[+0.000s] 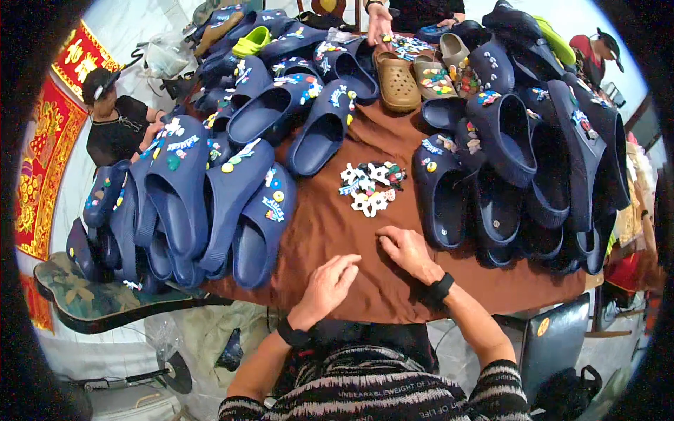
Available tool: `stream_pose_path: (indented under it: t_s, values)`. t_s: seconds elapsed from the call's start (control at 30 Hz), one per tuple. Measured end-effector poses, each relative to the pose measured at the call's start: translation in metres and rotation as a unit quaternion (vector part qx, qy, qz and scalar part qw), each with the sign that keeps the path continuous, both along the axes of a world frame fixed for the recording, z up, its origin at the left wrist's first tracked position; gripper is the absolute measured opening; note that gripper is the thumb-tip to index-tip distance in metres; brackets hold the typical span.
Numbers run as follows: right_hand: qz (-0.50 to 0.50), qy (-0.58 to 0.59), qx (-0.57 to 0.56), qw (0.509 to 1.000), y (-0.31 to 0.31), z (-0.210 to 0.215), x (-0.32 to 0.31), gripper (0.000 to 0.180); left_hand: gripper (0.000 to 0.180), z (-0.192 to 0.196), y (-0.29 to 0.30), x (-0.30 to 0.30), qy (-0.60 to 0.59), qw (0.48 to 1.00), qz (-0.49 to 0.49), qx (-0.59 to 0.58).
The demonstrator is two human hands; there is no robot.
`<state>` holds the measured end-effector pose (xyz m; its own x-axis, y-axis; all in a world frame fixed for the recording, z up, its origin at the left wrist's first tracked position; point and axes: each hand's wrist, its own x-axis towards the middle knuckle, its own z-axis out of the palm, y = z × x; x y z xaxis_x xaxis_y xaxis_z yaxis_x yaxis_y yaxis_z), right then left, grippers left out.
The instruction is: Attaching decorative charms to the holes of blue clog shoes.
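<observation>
Currently both hands empty, fingers loosely spread: left hand [328, 282] & right hand [406, 250] rest on brown cloth-covered table [330, 231], near small pile of plastic shoe charms [371, 186]. Risk: careless sweep scatters charms under navy foam clogs [442, 196].

Table [330, 231] under a brown cloth [393, 295]. Landmark: small heap of shoe charms [370, 186], mid-table on the cloth. Left of it, navy clogs [210, 203] stacked in overlapping rows to the edge. Right of it, more navy clogs [505, 175], also piled. Beyond it at the far side, tan clogs [397, 81] with charms. Nearer than the heap, bare cloth.
</observation>
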<state>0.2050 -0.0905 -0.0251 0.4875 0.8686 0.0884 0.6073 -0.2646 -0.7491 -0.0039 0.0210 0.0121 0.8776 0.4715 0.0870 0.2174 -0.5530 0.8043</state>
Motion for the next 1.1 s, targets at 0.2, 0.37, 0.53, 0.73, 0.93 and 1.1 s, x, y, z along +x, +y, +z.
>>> stream_pose_path:
  t_s: [0.2,0.37,0.53,0.73,0.93,1.1]
  values:
    - [-0.028,0.086,0.063,0.994,0.0,-0.011,0.002,0.025,0.028,0.01,0.037,0.02,-0.009,1.0,0.025,-0.013]
    - [-0.049,0.146,0.075,0.985,-0.004,-0.004,0.001,0.025,0.028,0.02,0.051,0.038,0.025,0.999,0.041,0.009]
    - [-0.058,0.175,0.088,0.979,-0.006,-0.01,0.004,0.024,0.027,0.025,0.07,0.071,0.023,0.997,0.004,0.078]
    - [-0.055,0.19,0.087,0.976,-0.009,-0.006,0.006,0.02,0.024,0.022,0.128,0.185,-0.076,0.971,-0.09,0.209]
    - [-0.05,0.21,0.118,0.969,-0.01,-0.01,0.004,0.018,0.036,-0.006,0.179,0.3,-0.031,0.942,-0.119,0.313]
    - [-0.041,0.198,0.084,0.976,-0.004,-0.001,0.003,0.013,0.045,-0.044,0.215,0.348,-0.024,0.943,-0.07,0.326]
